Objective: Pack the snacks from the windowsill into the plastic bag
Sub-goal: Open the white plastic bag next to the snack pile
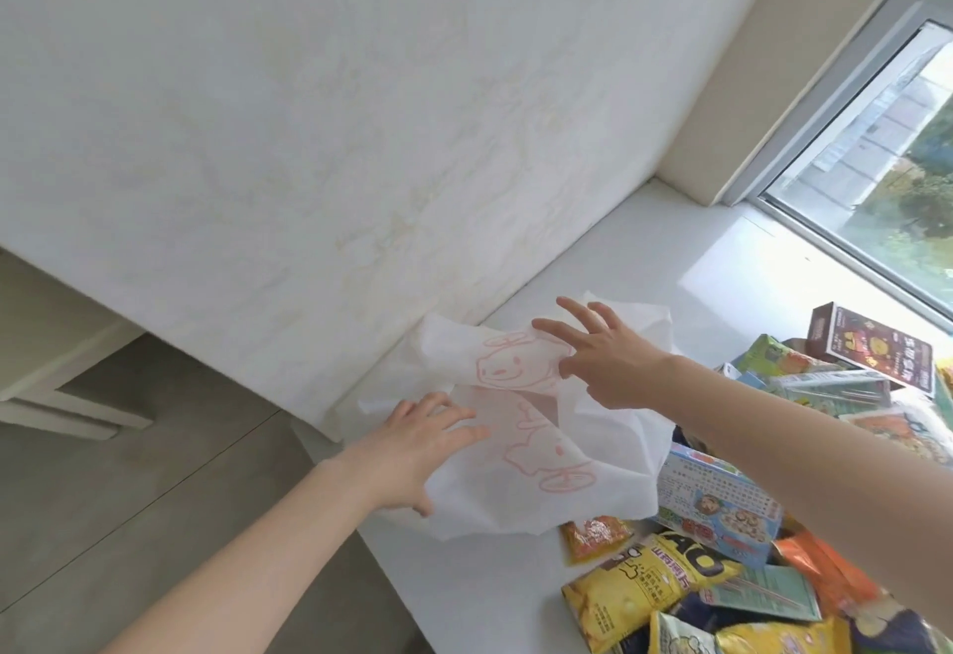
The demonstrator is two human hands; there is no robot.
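Bag-opening step; the bag is looking empty. The plastic bag (521,452) is lying crumpled on the windowsill (644,251). The left hand (428,452) is pressing flat fingers on the bag's near fold. The right hand (603,354) is touching its far fold, fingers splayed, gripping nothing. The snacks (644,581) are sitting just right of the bag. Next: find the mouth and spread it.

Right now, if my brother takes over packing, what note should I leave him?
Left hand: open, fingers spread on the bag.
Right hand: open, touching the bag's top edge.
The bag lies crumpled on the windowsill, beside the snacks.
Done: nothing packed that I can see.
Left: open the bag and put all the snacks in.
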